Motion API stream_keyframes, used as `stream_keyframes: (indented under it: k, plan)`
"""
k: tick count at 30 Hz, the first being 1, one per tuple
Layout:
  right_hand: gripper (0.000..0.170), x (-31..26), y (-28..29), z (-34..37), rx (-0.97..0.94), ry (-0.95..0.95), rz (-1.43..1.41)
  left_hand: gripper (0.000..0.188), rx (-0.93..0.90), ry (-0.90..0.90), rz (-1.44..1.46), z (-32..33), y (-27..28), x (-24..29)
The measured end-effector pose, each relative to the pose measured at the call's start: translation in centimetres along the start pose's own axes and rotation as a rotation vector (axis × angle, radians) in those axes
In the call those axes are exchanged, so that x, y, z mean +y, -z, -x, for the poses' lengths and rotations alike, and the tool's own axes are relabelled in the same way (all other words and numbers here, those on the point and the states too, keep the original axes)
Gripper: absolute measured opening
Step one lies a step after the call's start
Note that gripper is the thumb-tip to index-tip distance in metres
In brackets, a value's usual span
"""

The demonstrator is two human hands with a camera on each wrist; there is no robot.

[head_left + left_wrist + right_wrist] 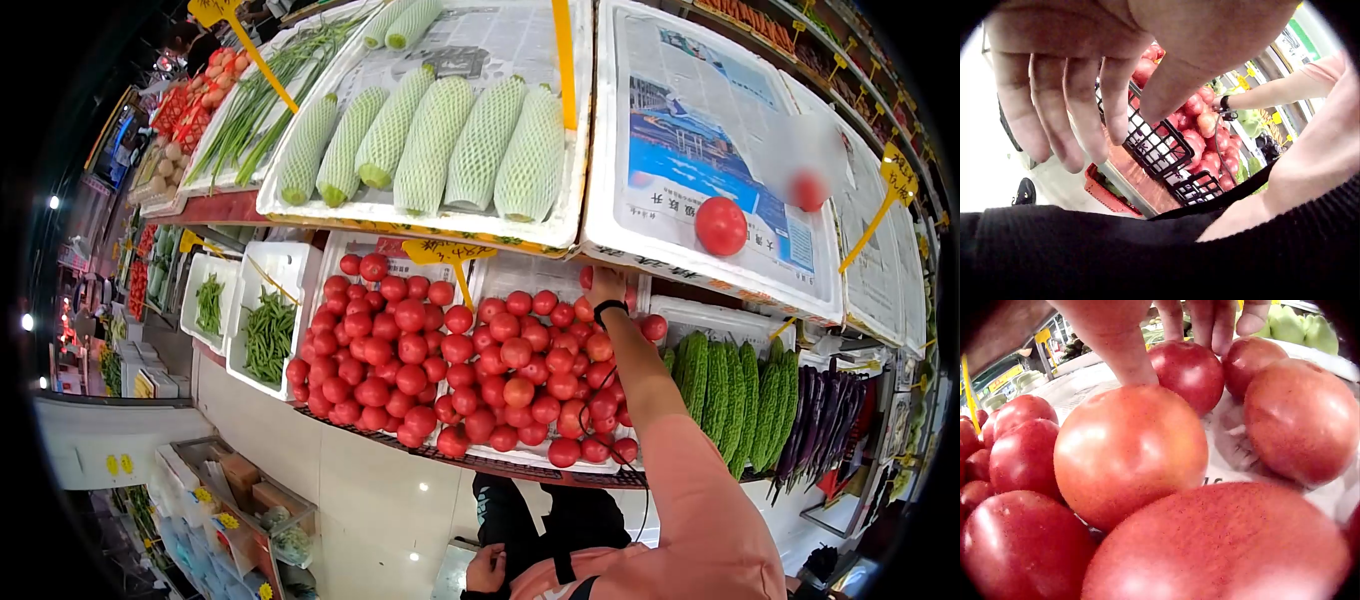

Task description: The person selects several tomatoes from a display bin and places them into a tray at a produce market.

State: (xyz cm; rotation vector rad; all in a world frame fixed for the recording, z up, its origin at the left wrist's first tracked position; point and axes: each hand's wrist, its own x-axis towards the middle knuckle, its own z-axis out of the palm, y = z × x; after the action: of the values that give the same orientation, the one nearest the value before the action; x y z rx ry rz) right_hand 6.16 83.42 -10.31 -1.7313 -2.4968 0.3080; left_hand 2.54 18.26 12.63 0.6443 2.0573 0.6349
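My right hand [605, 288] reaches to the back of a wide heap of red tomatoes [410, 350]. In the right wrist view its thumb lies at the near left of a dark red tomato [1188, 375] and the fingers curl over the far side, gripping it. A paler orange-red tomato [1132, 453] lies just in front of the thumb, and other tomatoes surround it on newspaper. My left hand [487, 570] hangs low by my body, away from the produce. The left wrist view shows its fingers [1047, 112] loosely bent, holding nothing.
Above the heap, a shelf carries a foam box of net-wrapped green gourds [430, 140] and a newspaper-lined box [650, 215] with two tomatoes. Bitter melons [735, 400] and purple eggplants [820, 425] lie right; green beans [268, 340] left. Yellow price signs [448, 252] stick up. A black cable [590, 430] crosses the tomatoes.
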Motion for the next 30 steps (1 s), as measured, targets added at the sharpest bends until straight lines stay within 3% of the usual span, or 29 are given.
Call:
stream_keyframes:
  k: [1,3,8,10,14,15,16,18,20,23,25,26,27,28,29,30]
  plan:
    - [0.067,0.0,-0.4,0.2,0.066,0.015,0.014,0.026,0.0,0.008,0.004,0.4,-0.3,-0.3]
    - [0.069,0.0,-0.4,-0.1,0.002,-0.03,-0.005,0.026,-0.001,0.009,0.009,0.4,-0.7,-0.5]
    - [0.066,-1.1,4.3,1.9,0.038,-0.018,-0.134,0.027,0.011,-0.06,-0.053,-0.2,0.2,-0.5]
    - [0.059,-1.4,8.2,5.3,0.151,0.122,-0.184,0.028,0.014,-0.053,-0.049,-1.1,0.8,-0.1]
    - [0.033,0.7,16.7,12.4,0.113,0.339,-0.604,0.023,0.051,-0.068,-0.01,-2.8,0.7,-1.8]
    - [0.028,1.8,18.8,14.1,0.039,0.285,-0.626,0.024,0.041,-0.073,-0.034,-3.2,0.9,-1.8]
    - [0.028,2.0,22.9,15.7,-0.141,0.156,-0.854,0.025,0.058,-0.104,-0.058,-3.6,0.8,-1.9]
    - [0.028,2.6,29.3,17.8,-0.216,0.11,-1.353,0.025,0.042,-0.126,-0.087,-4.3,1.0,-1.4]
    - [0.029,2.4,39.5,19.7,-0.334,0.125,-1.68,0.025,0.019,-0.144,-0.053,-4.8,1.2,-0.5]
    - [0.028,4.7,49.3,19.0,-0.115,0.439,-1.389,0.024,0.0,-0.211,-0.067,-5.8,0.9,0.6]
    - [0.028,6.1,52.9,16.1,0.142,0.327,-1.008,0.023,0.001,-0.279,-0.067,-6.4,0.8,1.7]
    - [0.031,7.4,53.2,13.4,0.385,0.384,-0.731,0.023,-0.004,-0.298,-0.069,-6.5,1.0,2.4]
    - [0.037,8.5,53.7,10.7,0.454,0.313,-0.536,0.023,-0.008,-0.313,-0.07,-6.6,1.1,3.1]
    - [0.042,11.2,53.2,7.3,0.567,0.297,-0.054,0.023,-0.014,-0.328,-0.071,-6.7,1.2,3.9]
    - [0.051,13.1,51.7,4.4,0.595,0.212,0.145,0.023,-0.014,-0.329,-0.076,-6.7,1.4,4.4]
    - [0.053,14.3,50.5,2.4,0.496,0.114,0.237,0.023,-0.014,-0.324,-0.094,-6.5,1.3,4.6]
